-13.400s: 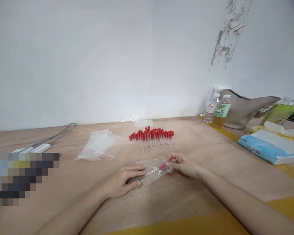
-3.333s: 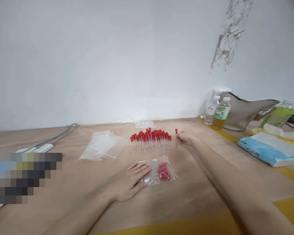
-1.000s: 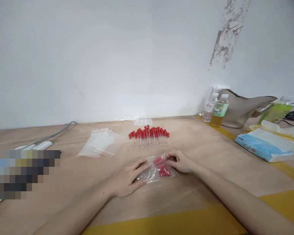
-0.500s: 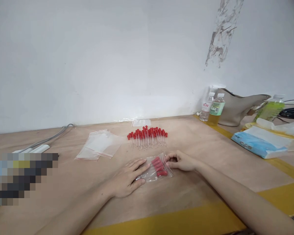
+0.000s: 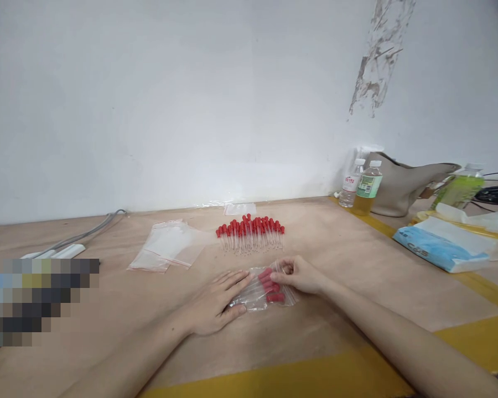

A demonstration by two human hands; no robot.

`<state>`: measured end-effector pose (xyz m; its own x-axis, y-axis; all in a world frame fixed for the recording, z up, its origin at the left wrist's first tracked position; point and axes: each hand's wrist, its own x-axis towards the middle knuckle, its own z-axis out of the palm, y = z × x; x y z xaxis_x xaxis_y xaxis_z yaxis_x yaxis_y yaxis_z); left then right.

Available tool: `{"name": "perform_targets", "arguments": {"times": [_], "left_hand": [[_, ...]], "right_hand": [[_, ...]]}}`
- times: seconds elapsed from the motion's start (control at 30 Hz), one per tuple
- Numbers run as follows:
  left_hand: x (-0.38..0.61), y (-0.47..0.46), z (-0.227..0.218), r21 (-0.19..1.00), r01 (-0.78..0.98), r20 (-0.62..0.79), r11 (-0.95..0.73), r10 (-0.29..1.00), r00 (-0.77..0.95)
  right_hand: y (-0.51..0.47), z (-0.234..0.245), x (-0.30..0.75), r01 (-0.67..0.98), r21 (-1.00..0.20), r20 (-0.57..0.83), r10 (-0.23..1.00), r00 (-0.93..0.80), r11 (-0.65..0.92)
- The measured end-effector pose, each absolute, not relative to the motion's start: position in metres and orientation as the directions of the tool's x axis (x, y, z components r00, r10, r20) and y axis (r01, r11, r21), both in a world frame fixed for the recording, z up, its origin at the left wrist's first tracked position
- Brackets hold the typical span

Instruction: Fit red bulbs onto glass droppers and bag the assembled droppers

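Observation:
A small clear zip bag (image 5: pixel 262 291) lies on the brown table top (image 5: pixel 340 260) and holds several red-capped droppers. My left hand (image 5: pixel 213 303) lies flat with its fingers spread on the bag's left end. My right hand (image 5: pixel 299 273) pinches the bag's open right end, fingers curled together at the mouth. Behind the bag, a row of several loose red-capped droppers (image 5: pixel 249 233) lies side by side.
A pile of empty zip bags (image 5: pixel 168 252) lies at the back left, one more small bag (image 5: pixel 240 208) by the wall. Two bottles (image 5: pixel 360 187), a beige bag (image 5: pixel 406 185) and a blue tissue pack (image 5: pixel 440 250) stand at the right. A grey cable (image 5: pixel 87 232) runs at the left.
Since 3.3 s ago my right hand came back from the dropper row to the bag's mouth. Over the last second both hands have stayed on the bag, which shifted slightly.

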<state>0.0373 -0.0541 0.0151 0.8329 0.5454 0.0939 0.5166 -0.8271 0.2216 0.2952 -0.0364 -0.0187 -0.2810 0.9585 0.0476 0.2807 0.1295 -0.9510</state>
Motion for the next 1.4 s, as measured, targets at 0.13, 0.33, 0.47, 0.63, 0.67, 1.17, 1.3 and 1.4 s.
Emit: {"name": "perform_targets", "arguments": {"times": [0.13,0.33,0.47,0.63,0.67,1.17,1.3,1.4], "left_hand": [[0.035,-0.053,0.012,0.270,0.572,0.128,-0.774,0.618,0.776],[-0.004,-0.012,0.000,0.159,0.850,0.388,-0.503,0.823,0.414],[-0.035,0.019,-0.004,0.032,0.956,0.476,-0.291,0.846,0.242],[-0.042,0.025,-0.005,0.019,0.967,0.336,-0.255,0.912,0.234],[-0.041,0.024,-0.005,0.029,0.968,0.304,-0.250,0.925,0.230],[-0.014,-0.001,0.026,-0.170,0.975,0.303,-0.146,0.933,0.192],[0.006,-0.022,0.039,-0.042,0.986,0.310,-0.160,0.936,0.166],[0.018,-0.033,0.040,0.314,0.931,0.092,-0.186,0.982,0.165]], "right_hand": [[-0.040,-0.014,0.291,0.153,-0.979,0.087,0.956,-0.281,0.134],[-0.031,0.013,0.323,-0.227,-0.974,0.032,0.996,-0.081,0.013],[-0.003,0.026,0.356,-0.277,-0.959,-0.031,0.950,0.311,0.060],[0.036,0.013,0.367,-0.230,-0.969,-0.036,0.866,0.499,0.092],[0.041,0.008,0.365,-0.217,-0.973,-0.042,0.864,0.501,0.078],[0.024,-0.006,0.353,0.793,-0.601,0.313,0.885,0.344,-0.096],[0.039,0.002,0.325,0.838,-0.541,0.266,0.929,0.256,-0.075],[0.055,0.007,0.312,0.834,-0.529,0.188,0.937,0.294,-0.156]]}}
